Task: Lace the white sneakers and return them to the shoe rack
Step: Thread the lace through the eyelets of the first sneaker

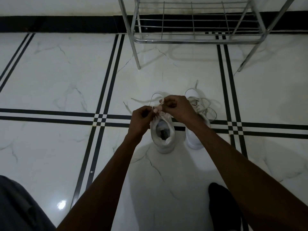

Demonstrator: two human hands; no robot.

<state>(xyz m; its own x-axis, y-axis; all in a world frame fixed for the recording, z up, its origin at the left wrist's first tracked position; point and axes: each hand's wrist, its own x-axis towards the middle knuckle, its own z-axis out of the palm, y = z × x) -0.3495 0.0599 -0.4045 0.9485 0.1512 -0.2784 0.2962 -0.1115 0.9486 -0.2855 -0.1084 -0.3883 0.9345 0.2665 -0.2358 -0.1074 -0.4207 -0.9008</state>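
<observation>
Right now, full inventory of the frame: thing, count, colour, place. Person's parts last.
sneakers: two, white, on the floor side by side, below the rack; one partly behind the right arm.
laces: white, loose ends trailing off both sneakers.
rack: one, chrome wire, top centre, against the wall; visible shelves bare.
floor: white marble tile, black stripe lines.
skirting: black band along the wall.
dark shape: one, black, bottom right; cannot tell what.
grey clothing: bottom left.
left hand: grip pinching lace over the left sneaker.
right hand: same, pinching lace.

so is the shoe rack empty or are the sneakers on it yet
Empty, as far as visible: the shoe rack shelves show bare wire, and both white sneakers sit on the floor.
</observation>
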